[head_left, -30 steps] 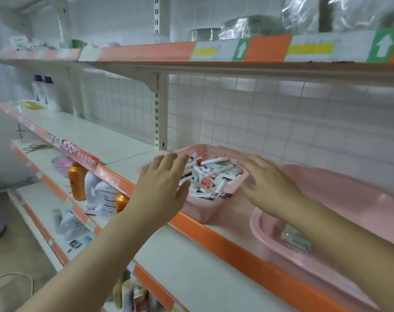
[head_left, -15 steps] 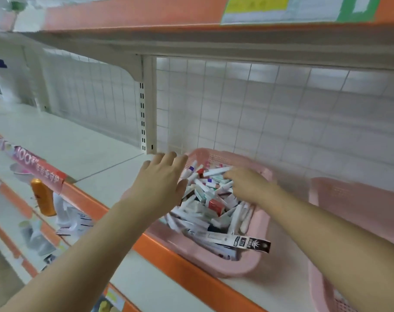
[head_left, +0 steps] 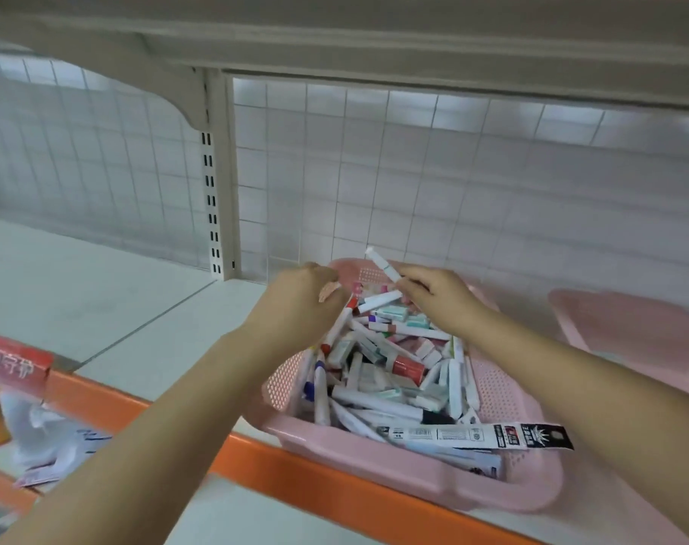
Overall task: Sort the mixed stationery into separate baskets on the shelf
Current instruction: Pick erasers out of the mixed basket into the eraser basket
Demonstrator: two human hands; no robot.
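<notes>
Right now both hands are over the back end of the pink perforated plastic basket [head_left: 504, 391], which sits on the white shelf board [head_left: 99, 304] just behind the orange front edge strip [head_left: 295, 466]. Right hand [head_left: 437, 297]: fingers curled, pinching a slim white pen with a green band [head_left: 384, 265] by its lower end. That pen is clear of the pile, tilted, with its free end up and to the left above the rear rim. Left hand [head_left: 295, 304]: fingers curled at the basket's back-left corner. A white marker with a red cap [head_left: 339, 326] runs out from beneath it, but cannot tell whether the hand grips it or anything else. Basket is heaped with mixed stationery [head_left: 390, 391]: mostly white pen and marker bodies with red, blue, purple or green caps, some small teal-and-white boxes, and one fat red-barrelled marker [head_left: 408, 368] near the middle. Long flat black-and-white printed pack [head_left: 472, 434] lies across the front rim, right end overhanging. Second pink plastic basket [head_left: 630, 328] is on the same shelf to the right, apart from the first, contents not visible. Behind: white wire grid panel [head_left: 413, 171] and cream slotted upright [head_left: 213, 190]
</notes>
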